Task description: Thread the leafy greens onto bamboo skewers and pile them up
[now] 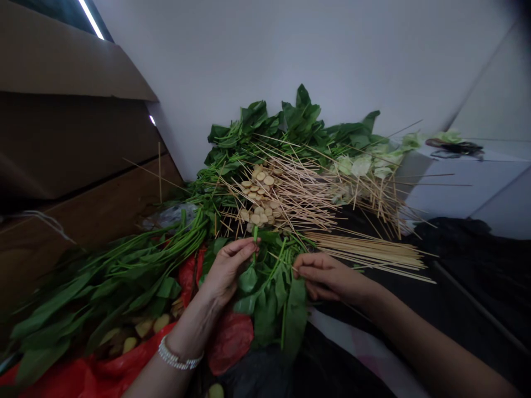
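Clamping a spinach stem (254, 237), left hand (226, 271) fingers pressed together; right hand (327, 275) fingers together, any grip on a thin skewer (282, 261) unclear. Loose skewers (365, 251) just past the right fingertips could snag leaves and scatter.

Brown cardboard panels (70, 55) fill the upper left, a light strip (91, 19) above them. White wall (265, 55) behind. Right: white cabinet (468, 188) with tangled black cord (454, 147) on top, black cloth (452, 237) below. Lower left: red plastic bag (95, 376), pale yellow chunks (143, 327).
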Action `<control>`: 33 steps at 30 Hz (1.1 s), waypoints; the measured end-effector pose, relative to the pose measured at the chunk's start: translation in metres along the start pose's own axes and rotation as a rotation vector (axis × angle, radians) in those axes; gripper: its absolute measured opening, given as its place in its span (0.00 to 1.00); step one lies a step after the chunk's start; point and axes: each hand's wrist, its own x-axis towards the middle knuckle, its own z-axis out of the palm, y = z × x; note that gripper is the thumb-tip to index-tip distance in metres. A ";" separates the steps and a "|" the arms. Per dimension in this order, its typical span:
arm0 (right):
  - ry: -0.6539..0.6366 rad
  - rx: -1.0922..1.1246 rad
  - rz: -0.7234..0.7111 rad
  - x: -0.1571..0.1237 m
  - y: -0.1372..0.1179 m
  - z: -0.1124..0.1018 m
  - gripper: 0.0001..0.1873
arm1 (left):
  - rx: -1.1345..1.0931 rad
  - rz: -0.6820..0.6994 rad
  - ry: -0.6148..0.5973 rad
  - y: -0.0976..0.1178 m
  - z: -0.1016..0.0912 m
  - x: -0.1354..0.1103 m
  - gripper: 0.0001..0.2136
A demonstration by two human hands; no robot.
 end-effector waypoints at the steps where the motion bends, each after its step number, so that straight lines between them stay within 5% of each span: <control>1: 0.007 -0.009 0.000 0.001 0.001 0.002 0.12 | 0.018 0.000 -0.005 -0.001 0.000 0.000 0.16; 26: 0.104 -0.093 -0.012 0.005 0.002 0.012 0.13 | 0.254 0.113 -0.046 -0.004 0.002 -0.005 0.11; 33: 0.132 -0.108 -0.024 0.007 0.007 0.016 0.15 | 0.230 0.027 -0.083 -0.006 0.001 -0.005 0.12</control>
